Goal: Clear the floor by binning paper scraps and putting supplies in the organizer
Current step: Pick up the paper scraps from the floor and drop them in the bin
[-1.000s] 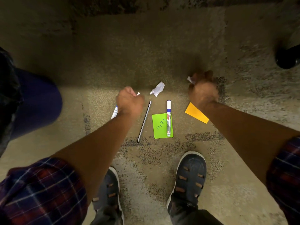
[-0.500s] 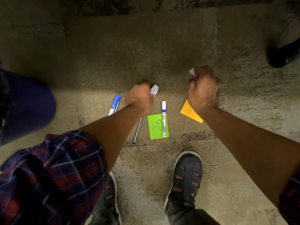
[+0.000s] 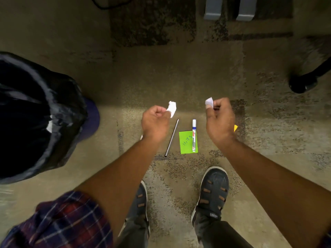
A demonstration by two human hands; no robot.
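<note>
The left hand [image 3: 155, 122] was raised above the floor with its fingers curled, pinching a crumpled white paper scrap [image 3: 172, 108] between thumb and forefinger. The right hand [image 3: 220, 120] was likewise closed, nipping a second, smaller white paper scrap [image 3: 209, 101] at its fingertips. Between and below the two hands, on the mottled carpet [image 3: 179, 77], lay a thin silver rod-like pen [image 3: 172, 138] on a slant, and just to its right a green sticky note [image 3: 186, 145] bearing handwriting. A whiteboard marker [image 3: 194, 135] with a blue cap rested along the note's right edge, overlapping it. A corner of an orange sticky note [image 3: 235, 127] showed from behind the right wrist. To the far left stood a bin lined with a black bag [image 3: 59, 97], its mouth open, well apart from both hands. The person's two dark shoes [image 3: 214, 190] stood near the bottom of the view.
</note>
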